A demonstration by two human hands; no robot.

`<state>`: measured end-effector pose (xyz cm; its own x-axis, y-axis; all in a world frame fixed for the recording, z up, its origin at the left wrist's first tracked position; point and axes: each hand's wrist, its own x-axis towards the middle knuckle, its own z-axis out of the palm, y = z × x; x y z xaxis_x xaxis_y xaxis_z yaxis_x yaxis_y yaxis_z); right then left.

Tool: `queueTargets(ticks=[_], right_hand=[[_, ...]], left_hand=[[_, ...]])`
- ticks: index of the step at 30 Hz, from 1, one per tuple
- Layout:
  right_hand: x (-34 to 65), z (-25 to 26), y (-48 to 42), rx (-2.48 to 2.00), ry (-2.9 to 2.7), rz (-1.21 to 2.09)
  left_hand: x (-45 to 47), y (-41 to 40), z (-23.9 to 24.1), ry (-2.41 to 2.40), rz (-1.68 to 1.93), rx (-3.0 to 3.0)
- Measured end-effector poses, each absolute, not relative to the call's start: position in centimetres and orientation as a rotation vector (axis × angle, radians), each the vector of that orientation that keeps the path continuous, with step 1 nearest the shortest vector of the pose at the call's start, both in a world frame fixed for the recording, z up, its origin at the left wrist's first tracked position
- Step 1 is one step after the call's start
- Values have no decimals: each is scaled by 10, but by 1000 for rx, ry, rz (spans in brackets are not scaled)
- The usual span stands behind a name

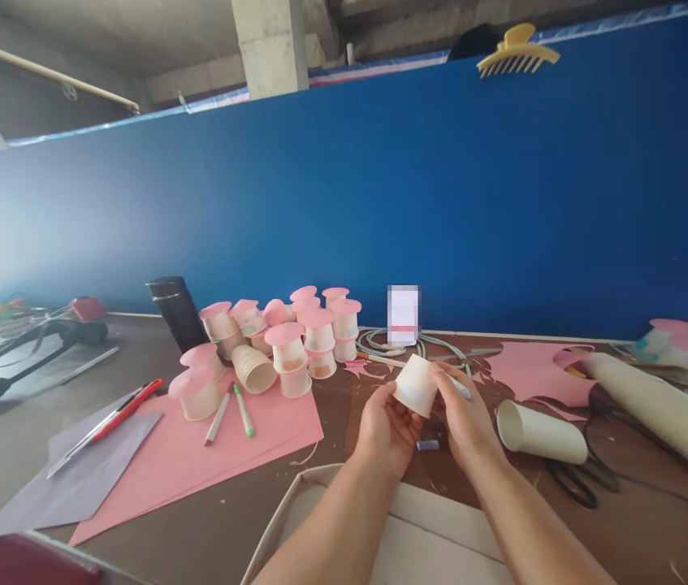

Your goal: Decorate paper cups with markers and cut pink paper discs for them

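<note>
My left hand (385, 429) grips a small white paper cup (415, 385), held upside down above the brown table (331, 487). My right hand (464, 413) touches the cup from the right, its fingers closed around a marker pen (458, 387) whose tip lies against the cup. A small purple pen cap (427, 444) lies on the table just below my hands. Behind and to the left stands a cluster of paper cups with pink paper tops (295, 333).
Pink paper sheet (197, 455) with two markers (231, 413), a purple sheet (75, 475) with a red-handled knife (109, 422), a black flask (176, 311), a stack of cups lying on its side (539, 433), scissors (581, 479), cables, pink scraps, a cardboard box edge (283, 512), a blue partition behind.
</note>
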<state>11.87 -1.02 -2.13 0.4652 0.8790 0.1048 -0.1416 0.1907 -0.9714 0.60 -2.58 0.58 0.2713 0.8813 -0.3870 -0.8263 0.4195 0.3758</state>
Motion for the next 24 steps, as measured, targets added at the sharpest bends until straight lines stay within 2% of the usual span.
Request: queueTargets(ticks=[10,24], right_hand=[[111,-22,-20,-1282,-885,665],[108,-19,-26,-1181,-790,826]], left_hand=[[7,-25,11,544,1167,167],[18,-35,10,366,1197,183]])
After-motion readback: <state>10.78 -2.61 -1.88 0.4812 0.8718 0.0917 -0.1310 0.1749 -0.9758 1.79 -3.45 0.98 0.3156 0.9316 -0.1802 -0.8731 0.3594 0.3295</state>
